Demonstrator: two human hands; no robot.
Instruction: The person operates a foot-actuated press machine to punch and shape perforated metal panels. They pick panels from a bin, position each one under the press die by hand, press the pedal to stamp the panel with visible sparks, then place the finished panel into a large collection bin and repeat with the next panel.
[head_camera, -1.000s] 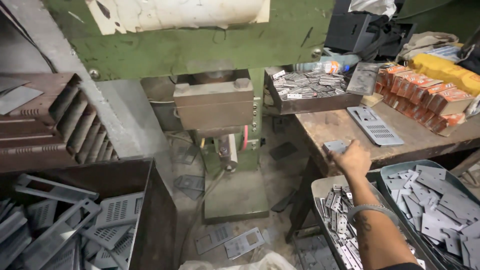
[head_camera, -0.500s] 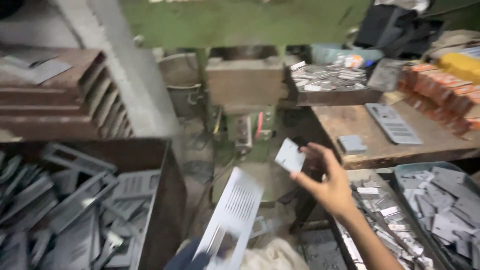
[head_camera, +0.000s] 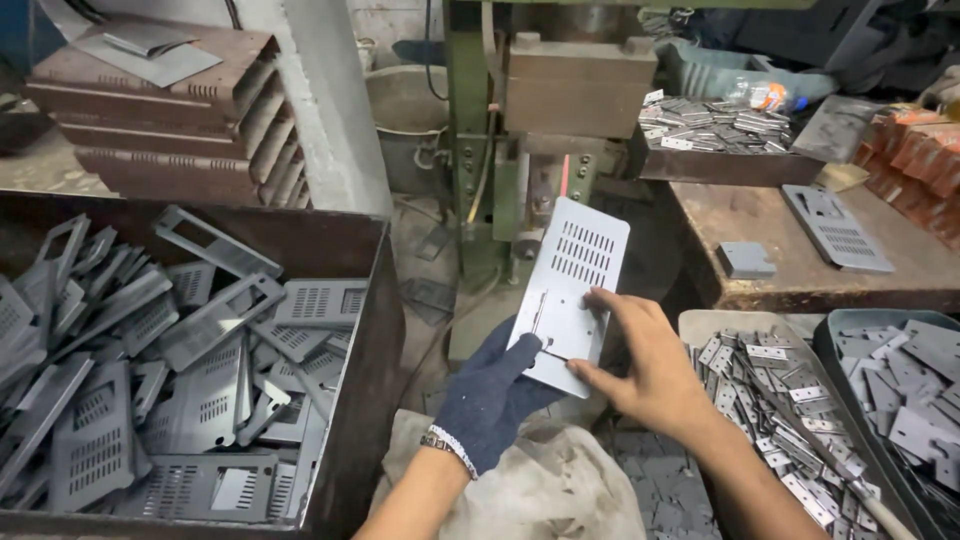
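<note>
Your gloved left hand (head_camera: 492, 392) & bare right hand (head_camera: 640, 365) have fingers closed on the slotted plate (head_camera: 568, 290), held in mid-air before the press (head_camera: 530, 150) w/ no support; sharp edges could cut bare skin

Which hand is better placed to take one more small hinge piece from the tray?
Probably the right hand: the tray of small hinge pieces lies just beside it. The gloved left hand supports the slotted metal plate from below.
</note>
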